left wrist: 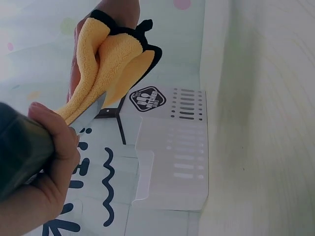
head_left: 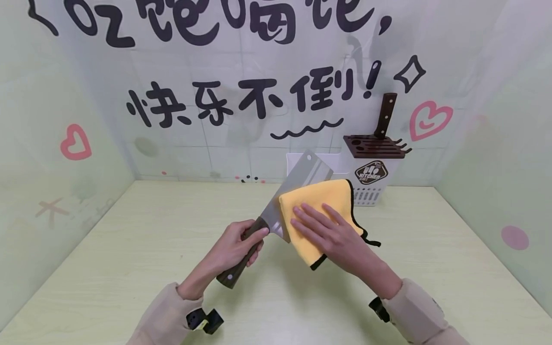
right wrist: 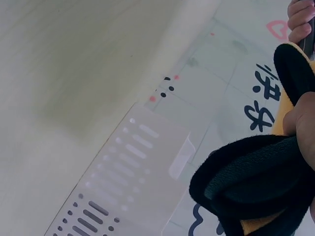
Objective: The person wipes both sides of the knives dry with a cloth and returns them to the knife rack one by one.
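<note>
My left hand (head_left: 237, 244) (left wrist: 54, 167) grips the dark handle of a cleaver (head_left: 297, 178), its wide metal blade tilted up to the right above the table. A yellow cloth (head_left: 329, 195) (left wrist: 118, 56) with black edging covers part of the blade. In the head view my right hand (head_left: 334, 238) lies over the cloth with its fingers extended, and its thumb is hidden there. The right wrist view shows the dark side of the cloth (right wrist: 256, 167) bunched against my right hand (right wrist: 305, 128). The left wrist view has the cloth folded along the blade's edge.
Against the back wall stands a white slotted holder (head_left: 372, 189) (left wrist: 172, 152) (right wrist: 133, 162) with a brown slotted top. Another dark-handled utensil (head_left: 385, 115) stands upright in it. The pale table (head_left: 142, 239) is bounded by walls at the back and both sides.
</note>
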A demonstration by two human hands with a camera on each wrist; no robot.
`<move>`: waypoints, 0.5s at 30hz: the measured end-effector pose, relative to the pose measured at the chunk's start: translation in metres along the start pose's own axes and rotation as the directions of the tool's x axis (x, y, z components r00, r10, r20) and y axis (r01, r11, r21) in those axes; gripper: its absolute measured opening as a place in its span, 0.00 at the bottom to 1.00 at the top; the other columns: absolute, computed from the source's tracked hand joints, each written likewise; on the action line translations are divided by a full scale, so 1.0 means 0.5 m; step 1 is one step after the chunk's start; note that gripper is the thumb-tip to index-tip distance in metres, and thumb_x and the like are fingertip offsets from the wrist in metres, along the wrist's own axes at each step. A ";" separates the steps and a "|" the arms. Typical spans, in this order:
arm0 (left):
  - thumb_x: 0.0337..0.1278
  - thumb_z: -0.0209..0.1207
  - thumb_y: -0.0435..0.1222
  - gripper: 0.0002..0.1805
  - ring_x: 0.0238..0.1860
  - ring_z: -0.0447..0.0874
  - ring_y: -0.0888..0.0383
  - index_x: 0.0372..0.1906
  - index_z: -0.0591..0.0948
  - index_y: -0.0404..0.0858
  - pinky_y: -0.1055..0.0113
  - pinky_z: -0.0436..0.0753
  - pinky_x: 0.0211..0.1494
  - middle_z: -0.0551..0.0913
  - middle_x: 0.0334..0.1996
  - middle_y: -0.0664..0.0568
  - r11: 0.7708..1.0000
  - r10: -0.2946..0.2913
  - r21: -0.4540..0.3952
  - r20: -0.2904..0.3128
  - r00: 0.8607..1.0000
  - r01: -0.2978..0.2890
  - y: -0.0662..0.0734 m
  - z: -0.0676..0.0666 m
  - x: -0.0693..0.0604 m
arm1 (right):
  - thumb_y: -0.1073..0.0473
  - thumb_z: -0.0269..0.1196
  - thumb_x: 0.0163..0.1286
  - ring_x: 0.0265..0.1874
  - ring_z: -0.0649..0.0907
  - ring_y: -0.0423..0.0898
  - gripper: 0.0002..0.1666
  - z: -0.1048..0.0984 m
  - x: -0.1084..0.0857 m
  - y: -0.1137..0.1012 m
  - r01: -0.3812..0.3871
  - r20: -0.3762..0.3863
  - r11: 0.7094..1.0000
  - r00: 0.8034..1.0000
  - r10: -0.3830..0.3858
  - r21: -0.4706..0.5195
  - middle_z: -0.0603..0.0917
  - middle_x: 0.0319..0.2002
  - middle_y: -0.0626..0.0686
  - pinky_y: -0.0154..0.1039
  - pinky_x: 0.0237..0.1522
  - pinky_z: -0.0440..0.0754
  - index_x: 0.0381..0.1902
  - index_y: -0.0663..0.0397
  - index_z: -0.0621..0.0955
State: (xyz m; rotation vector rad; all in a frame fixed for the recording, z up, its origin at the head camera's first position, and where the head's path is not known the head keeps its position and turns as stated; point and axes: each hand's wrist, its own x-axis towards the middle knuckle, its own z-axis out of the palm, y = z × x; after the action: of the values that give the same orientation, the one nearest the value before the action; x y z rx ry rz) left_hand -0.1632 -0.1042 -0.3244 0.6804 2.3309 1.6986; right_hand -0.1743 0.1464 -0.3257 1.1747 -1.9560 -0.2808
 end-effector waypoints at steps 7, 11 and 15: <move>0.62 0.49 0.44 0.18 0.12 0.70 0.61 0.31 0.69 0.29 0.68 0.73 0.14 0.72 0.18 0.46 1.000 -0.002 -0.003 0.006 1.000 0.002 0.002 -0.001 -0.001 | 0.74 0.46 0.59 0.63 0.63 0.50 0.30 -0.004 -0.003 0.012 -0.030 0.053 0.999 0.998 0.031 -0.009 0.65 0.62 0.54 0.49 0.61 0.60 0.60 0.55 0.68; 0.63 0.49 0.43 0.18 0.12 0.70 0.61 0.32 0.69 0.29 0.68 0.73 0.15 0.72 0.18 0.49 1.000 0.004 0.000 0.009 1.000 -0.004 0.003 -0.001 -0.002 | 0.73 0.47 0.60 0.63 0.63 0.50 0.29 -0.004 -0.003 0.019 -0.053 0.060 0.999 0.997 0.053 -0.003 0.66 0.62 0.54 0.49 0.61 0.60 0.60 0.56 0.68; 0.63 0.48 0.43 0.18 0.12 0.70 0.61 0.31 0.69 0.28 0.67 0.73 0.15 0.72 0.18 0.48 1.000 0.015 0.001 0.012 1.000 -0.015 0.003 -0.002 -0.001 | 0.74 0.52 0.57 0.62 0.64 0.50 0.31 -0.006 -0.001 0.027 -0.080 0.064 0.997 0.995 0.079 0.017 0.66 0.62 0.55 0.50 0.61 0.60 0.60 0.56 0.68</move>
State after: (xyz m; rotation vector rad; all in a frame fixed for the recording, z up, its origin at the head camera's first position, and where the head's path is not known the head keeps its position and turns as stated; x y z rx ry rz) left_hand -0.1625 -0.1049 -0.3228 0.7085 2.3252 1.6948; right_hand -0.1807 0.1548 -0.3167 1.1092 -2.0594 -0.2599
